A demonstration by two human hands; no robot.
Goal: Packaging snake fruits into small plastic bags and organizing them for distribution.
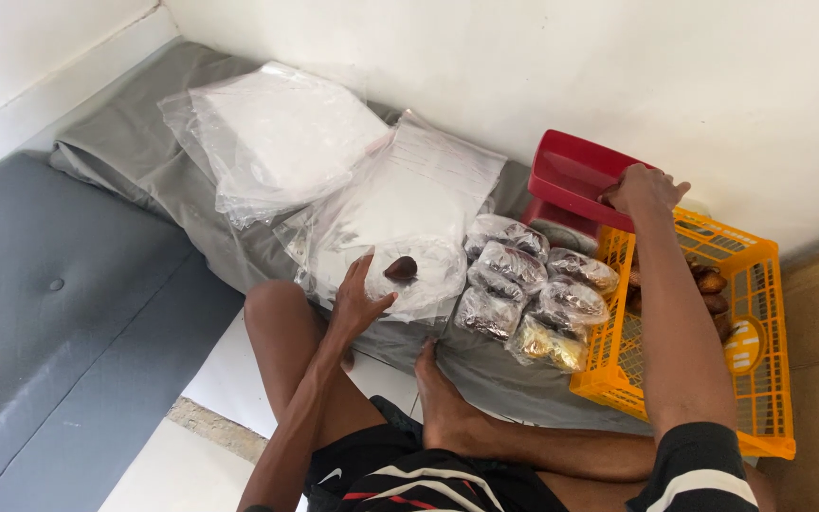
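Your left hand [360, 301] spread flat on clear bag [419, 275] | right hand [642, 188] clasping red tray [571, 175], 2 o'clock | grey sheet [144, 161], white wall [523, 66] at 12.

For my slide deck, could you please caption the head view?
Seated person: left hand on clear bag, right hand on red tray.

A crumpled grey fabric sheet [144, 161] covers the low surface against the white wall, beside a tufted grey padded mattress [40, 313]. On the sheet lie two stacks of clear plastic bags [286, 142] (one overlapping the other), a cluster of small filled clear packets [523, 284], and part of an orange slatted plastic crate [760, 313] at its right end.
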